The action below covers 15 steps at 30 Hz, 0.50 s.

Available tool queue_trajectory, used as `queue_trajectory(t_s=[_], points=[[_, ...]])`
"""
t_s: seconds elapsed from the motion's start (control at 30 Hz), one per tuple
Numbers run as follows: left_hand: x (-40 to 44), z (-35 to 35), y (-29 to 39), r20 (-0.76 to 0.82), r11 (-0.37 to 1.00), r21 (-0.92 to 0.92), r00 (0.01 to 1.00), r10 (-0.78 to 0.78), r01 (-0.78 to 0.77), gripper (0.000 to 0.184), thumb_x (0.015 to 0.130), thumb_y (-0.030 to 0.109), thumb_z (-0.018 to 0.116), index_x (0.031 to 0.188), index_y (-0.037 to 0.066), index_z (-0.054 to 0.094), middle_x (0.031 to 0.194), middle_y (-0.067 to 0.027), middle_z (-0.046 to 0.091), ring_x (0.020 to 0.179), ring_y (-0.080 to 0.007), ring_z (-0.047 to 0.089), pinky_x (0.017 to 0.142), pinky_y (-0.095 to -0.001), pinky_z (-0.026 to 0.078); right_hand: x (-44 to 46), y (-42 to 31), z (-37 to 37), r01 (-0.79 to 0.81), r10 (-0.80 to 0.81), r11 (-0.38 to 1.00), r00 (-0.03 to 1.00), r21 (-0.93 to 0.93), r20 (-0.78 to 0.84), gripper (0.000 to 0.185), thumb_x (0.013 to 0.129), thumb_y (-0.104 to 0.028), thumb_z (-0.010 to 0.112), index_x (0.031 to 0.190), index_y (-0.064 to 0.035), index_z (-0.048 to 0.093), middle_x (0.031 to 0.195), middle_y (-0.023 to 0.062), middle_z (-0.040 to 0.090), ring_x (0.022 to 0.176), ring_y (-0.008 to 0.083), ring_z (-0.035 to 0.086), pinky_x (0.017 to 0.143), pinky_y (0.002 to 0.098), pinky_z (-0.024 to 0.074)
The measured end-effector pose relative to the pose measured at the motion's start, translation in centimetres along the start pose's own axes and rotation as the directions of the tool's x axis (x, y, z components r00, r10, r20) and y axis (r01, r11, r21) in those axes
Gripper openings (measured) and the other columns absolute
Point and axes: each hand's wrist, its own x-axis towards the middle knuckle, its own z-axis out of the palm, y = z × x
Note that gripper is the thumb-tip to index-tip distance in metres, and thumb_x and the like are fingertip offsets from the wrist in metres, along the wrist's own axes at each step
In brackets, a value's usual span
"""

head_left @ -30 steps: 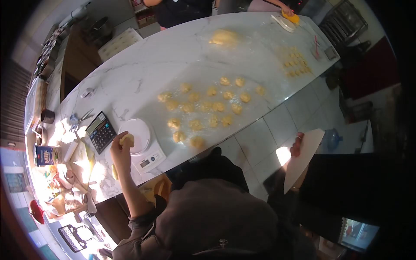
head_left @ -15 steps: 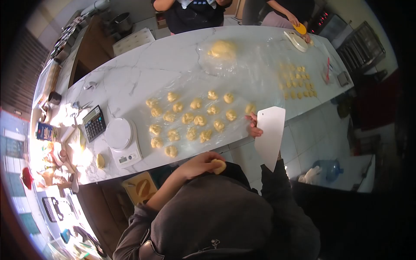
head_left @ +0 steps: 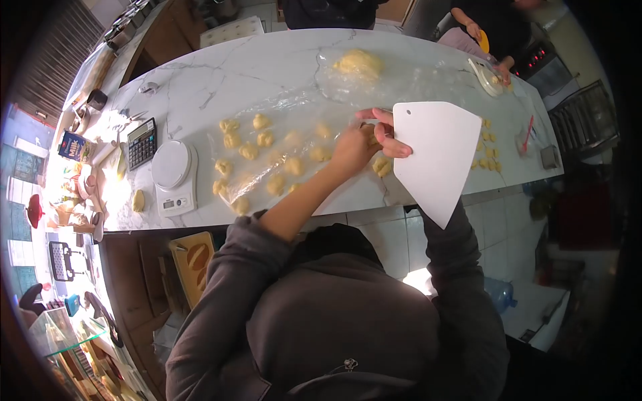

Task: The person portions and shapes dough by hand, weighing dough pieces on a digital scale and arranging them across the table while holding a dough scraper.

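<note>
My right hand (head_left: pixel 388 134) grips a white flat dough scraper (head_left: pixel 438 154), its blade hanging down to a point over the table's near edge. Beside it, my left hand (head_left: pixel 354 151) reaches over the table with its fingers closed near my right fingers. What the left fingertips hold is mostly hidden. Several yellow dough pieces (head_left: pixel 249 152) lie to the left, some seen hazily through a clear plastic sheet (head_left: pixel 257 175). One dough piece (head_left: pixel 382 166) rests just below my hands, next to the scraper.
At left stand a white kitchen scale (head_left: pixel 175 177) and a calculator (head_left: pixel 142 142), with a small dough piece (head_left: pixel 138 200) nearby. A large dough mass (head_left: pixel 358 63) lies under plastic at the back. Across the table, a person holds a yellow scraper (head_left: pixel 483 41) by another scale (head_left: pixel 485 77).
My left hand has moved from near my body, where it held a dough piece, up and right beside my right hand. The scraper has risen, and the view has shifted.
</note>
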Motion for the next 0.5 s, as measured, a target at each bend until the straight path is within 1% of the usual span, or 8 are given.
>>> queue_trajectory(t_s=[0.03,0.13,0.17,0.27,0.3,0.37,0.4,0.5], points=[[0.9,0.4,-0.3,0.058,0.999,-0.028,0.998,-0.019,0.02,0.025,0.073,0.024,0.066,0.092,0.008,0.063,0.093,-0.0125,0.059,0.091,-0.0284,0.056,0.077,-0.0406,0.043,-0.1,0.0,-0.1,0.002,-0.001,1.0,1.0,0.009,-0.012,0.034,0.098,-0.028,0.033,0.115,-0.0052,0.05,0.055,0.0014,0.049,0.031,0.0091,0.031,0.033,0.0251,0.0254],[3.3,3.1,-4.0,0.222,0.967,0.217,0.958,-0.181,0.133,0.022,0.074,0.025,0.065,0.092,0.012,0.063,0.1,-0.0101,0.059,0.097,-0.027,0.055,0.088,-0.0458,0.035,-1.2,0.3,-0.2,0.016,-0.015,1.0,0.999,0.027,-0.041,0.033,0.097,-0.028,0.034,0.115,-0.0045,0.05,0.055,0.0014,0.049,0.031,0.0092,0.03,0.033,0.0248,0.0248],[4.0,5.2,-7.0,0.272,0.933,0.351,0.944,-0.189,0.085,0.028,0.074,0.026,0.065,0.1,0.014,0.062,0.112,-0.0101,0.055,0.11,-0.0254,0.048,0.095,-0.0498,0.025,-1.8,0.3,0.2,0.007,-0.003,0.999,0.996,0.039,-0.093,0.032,0.097,-0.027,0.036,0.113,-0.0035,0.051,0.055,0.0016,0.048,0.03,0.0093,0.028,0.033,0.0244,0.0239],[2.9,5.1,-5.2,0.238,0.851,0.522,0.968,-0.078,-0.059,0.034,0.085,0.03,0.048,0.113,0.012,0.055,0.114,-0.0102,0.056,0.109,-0.0243,0.05,0.092,-0.0373,0.037,-2.7,2.1,-0.9,0.108,-0.099,0.992,0.988,0.069,-0.12,0.032,0.093,-0.023,0.046,0.108,0.0045,0.054,0.064,0.0052,0.056,0.035,0.0066,0.033,0.036,0.0207,0.0258],[1.9,5.1,-5.4,0.239,0.848,0.522,0.97,-0.047,-0.088,0.039,0.085,0.029,0.048,0.12,0.014,0.05,0.124,-0.0093,0.048,0.115,-0.0269,0.045,0.093,-0.0395,0.035,-2.7,2.6,-1.4,0.083,-0.076,0.995,0.99,0.055,-0.123,0.032,0.094,-0.025,0.043,0.109,0.0018,0.054,0.06,0.0043,0.052,0.034,0.0075,0.032,0.035,0.0219,0.0256],[0.8,4.1,-2.6,0.252,0.711,0.687,0.967,-0.037,-0.152,0.043,0.083,0.028,0.051,0.123,0.014,0.047,0.127,-0.0097,0.045,0.115,-0.0294,0.044,0.094,-0.0419,0.034,-2.8,3.6,-2.4,0.023,-0.02,0.999,0.992,0.028,-0.121,0.033,0.097,-0.028,0.037,0.111,-0.0034,0.053,0.052,0.0024,0.044,0.033,0.0092,0.03,0.034,0.0244,0.0252],[0.2,3.6,-1.6,0.257,0.628,0.758,0.966,-0.039,-0.176,0.045,0.083,0.028,0.052,0.124,0.013,0.045,0.129,-0.0099,0.043,0.116,-0.0307,0.044,0.094,-0.0431,0.034,-2.9,4.0,-2.8,0.013,-0.006,0.998,0.993,0.057,-0.122,0.033,0.097,-0.028,0.037,0.11,-0.0035,0.054,0.052,0.0025,0.045,0.034,0.0093,0.031,0.035,0.0244,0.0255],[-2.5,3.3,-1.5,0.12,0.608,0.762,0.97,0.21,-0.226,0.05,0.078,0.027,0.059,0.123,0.011,0.045,0.13,-0.0123,0.041,0.113,-0.0332,0.044,0.093,-0.0457,0.034,-3.4,5.5,-3.5,0.021,-0.006,0.992,0.993,0.123,-0.114,0.032,0.096,-0.027,0.038,0.109,-0.0036,0.056,0.054,0.0027,0.047,0.035,0.0098,0.033,0.035,0.0245,0.0263]])
